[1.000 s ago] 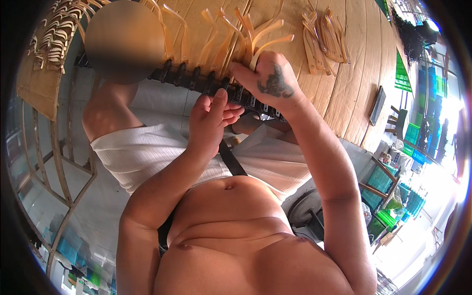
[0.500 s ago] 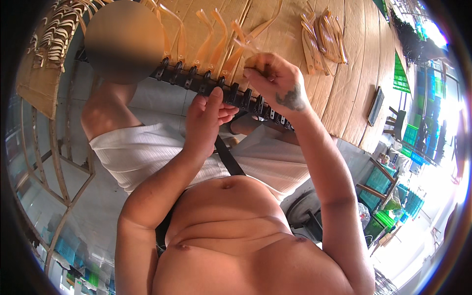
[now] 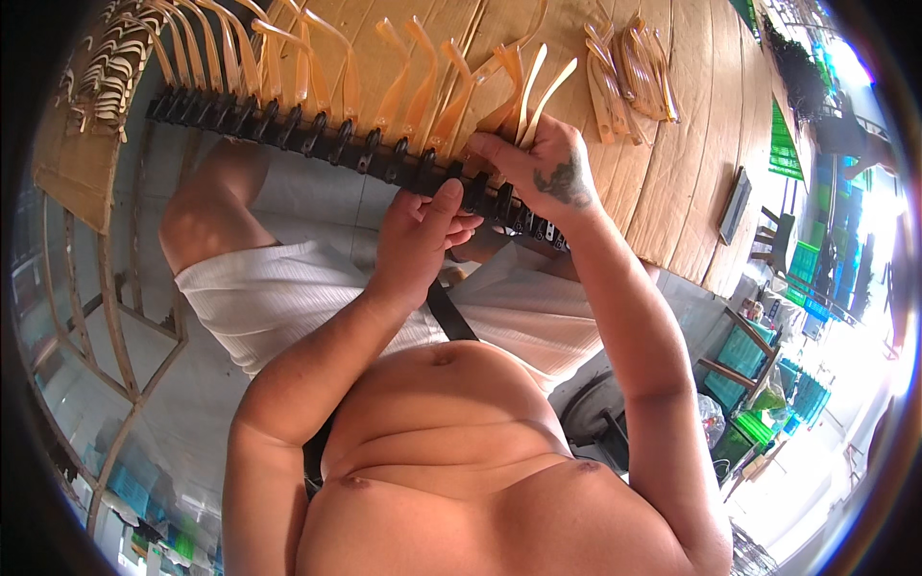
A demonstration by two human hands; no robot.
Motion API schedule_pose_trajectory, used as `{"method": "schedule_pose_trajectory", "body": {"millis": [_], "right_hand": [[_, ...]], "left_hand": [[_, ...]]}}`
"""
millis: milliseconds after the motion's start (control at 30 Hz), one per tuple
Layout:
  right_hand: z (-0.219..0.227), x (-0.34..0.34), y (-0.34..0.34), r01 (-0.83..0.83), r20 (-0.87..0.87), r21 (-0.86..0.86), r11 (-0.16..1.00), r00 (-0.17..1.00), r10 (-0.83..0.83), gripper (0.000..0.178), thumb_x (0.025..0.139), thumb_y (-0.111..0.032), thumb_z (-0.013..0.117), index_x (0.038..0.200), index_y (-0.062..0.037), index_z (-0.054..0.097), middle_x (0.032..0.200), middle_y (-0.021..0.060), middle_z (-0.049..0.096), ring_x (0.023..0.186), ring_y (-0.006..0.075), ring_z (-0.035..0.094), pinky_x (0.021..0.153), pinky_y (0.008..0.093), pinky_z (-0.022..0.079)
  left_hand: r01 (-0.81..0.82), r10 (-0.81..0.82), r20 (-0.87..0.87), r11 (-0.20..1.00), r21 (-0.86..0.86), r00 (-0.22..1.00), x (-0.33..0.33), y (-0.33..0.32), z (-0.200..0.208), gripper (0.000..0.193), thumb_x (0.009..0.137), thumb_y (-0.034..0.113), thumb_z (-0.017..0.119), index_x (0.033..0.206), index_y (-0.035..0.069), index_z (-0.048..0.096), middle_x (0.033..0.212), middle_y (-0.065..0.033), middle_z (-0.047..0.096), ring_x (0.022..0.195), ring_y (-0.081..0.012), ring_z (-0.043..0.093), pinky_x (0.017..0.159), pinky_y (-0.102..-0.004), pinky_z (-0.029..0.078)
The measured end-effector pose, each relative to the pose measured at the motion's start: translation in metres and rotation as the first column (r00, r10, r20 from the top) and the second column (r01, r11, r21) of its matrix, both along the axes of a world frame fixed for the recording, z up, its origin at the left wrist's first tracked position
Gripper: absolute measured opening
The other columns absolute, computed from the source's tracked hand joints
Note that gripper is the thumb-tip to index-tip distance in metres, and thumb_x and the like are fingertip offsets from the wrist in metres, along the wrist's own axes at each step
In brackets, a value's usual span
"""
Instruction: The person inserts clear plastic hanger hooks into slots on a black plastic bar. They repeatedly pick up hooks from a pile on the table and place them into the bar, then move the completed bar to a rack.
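A long black clip rack [image 3: 375, 158] runs along the near edge of the wooden table. Translucent amber eyeglass temples [image 3: 413, 82] stand in its clips on the left and middle, tips pointing away from me. My left hand [image 3: 423, 230] is closed on a black clip of the rack, thumb on top and fingers curled below. My right hand [image 3: 552, 168] pinches several loose eyeglass temples [image 3: 543, 91], fanned above the fingers, just beyond that clip. Their lower ends are partly hidden by my fingers. Further right, some black clips [image 3: 523, 216] hold no temple.
Two bundles of amber temples [image 3: 639, 72] lie on the wooden table [image 3: 711, 115] at the far right. A dark flat block [image 3: 735, 204] rests near its right edge. Racks of pale and brown pieces [image 3: 106, 82] stand at far left. My legs are under the rack.
My left hand has shifted slightly right along the rack. My right hand has come down closer to the rack, its temples now upright. The rack's left part has come into plain view.
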State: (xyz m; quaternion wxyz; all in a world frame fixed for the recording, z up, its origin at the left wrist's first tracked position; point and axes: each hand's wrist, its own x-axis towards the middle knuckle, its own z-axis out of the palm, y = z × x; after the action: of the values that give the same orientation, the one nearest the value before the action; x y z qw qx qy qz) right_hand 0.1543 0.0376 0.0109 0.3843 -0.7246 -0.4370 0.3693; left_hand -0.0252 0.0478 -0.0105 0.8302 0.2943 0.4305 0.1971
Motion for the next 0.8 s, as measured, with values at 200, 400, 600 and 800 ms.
{"method": "schedule_pose_trajectory", "body": {"millis": [200, 400, 600, 800], "right_hand": [[0.014, -0.006, 0.006, -0.029, -0.022, -0.052, 0.998, 0.999, 0.028, 0.025, 0.079, -0.022, 0.071, 0.088, 0.0017, 0.068, 0.072, 0.0126, 0.069, 0.065, 0.0188, 0.068, 0.060, 0.0309, 0.052], [0.018, -0.003, 0.006, -0.092, -0.128, -0.051, 0.994, 0.988, 0.085, 0.022, 0.081, -0.018, 0.069, 0.092, 0.0009, 0.068, 0.076, 0.0111, 0.071, 0.068, 0.0150, 0.067, 0.064, 0.0294, 0.052], [0.020, 0.009, 0.000, -0.143, -0.166, -0.102, 0.984, 0.978, 0.125, 0.020, 0.083, -0.016, 0.067, 0.095, 0.0009, 0.067, 0.080, 0.0089, 0.070, 0.070, 0.0130, 0.066, 0.064, 0.0272, 0.051], [0.026, 0.015, -0.021, 0.083, -0.148, -0.071, 0.994, 0.985, -0.093, 0.021, 0.085, -0.015, 0.066, 0.098, 0.0023, 0.067, 0.078, 0.0068, 0.069, 0.066, 0.0098, 0.063, 0.063, 0.0252, 0.051]], "left_hand": [[-0.026, 0.026, 0.009, 1.000, -0.002, 1.000, -0.002, -0.003, -0.007, 0.038, 0.092, 0.041, 0.059, 0.093, 0.005, 0.049, 0.087, -0.0119, 0.065, 0.085, -0.0227, 0.067, 0.075, -0.0331, 0.053], [-0.070, 0.070, -0.016, 0.998, -0.008, 0.997, -0.001, -0.006, -0.005, 0.035, 0.093, 0.039, 0.059, 0.091, 0.005, 0.048, 0.084, -0.0123, 0.065, 0.083, -0.0234, 0.068, 0.076, -0.0338, 0.053], [-0.079, 0.079, -0.018, 0.997, 0.001, 0.997, 0.000, -0.004, -0.003, 0.043, 0.091, 0.039, 0.062, 0.094, -0.002, 0.052, 0.081, -0.0110, 0.064, 0.080, -0.0182, 0.067, 0.071, -0.0267, 0.053], [0.093, -0.093, -0.013, 0.995, -0.049, 0.996, 0.002, -0.012, 0.001, 0.040, 0.092, 0.042, 0.058, 0.094, 0.003, 0.053, 0.093, -0.0140, 0.065, 0.092, -0.0218, 0.066, 0.080, -0.0337, 0.052]]}}
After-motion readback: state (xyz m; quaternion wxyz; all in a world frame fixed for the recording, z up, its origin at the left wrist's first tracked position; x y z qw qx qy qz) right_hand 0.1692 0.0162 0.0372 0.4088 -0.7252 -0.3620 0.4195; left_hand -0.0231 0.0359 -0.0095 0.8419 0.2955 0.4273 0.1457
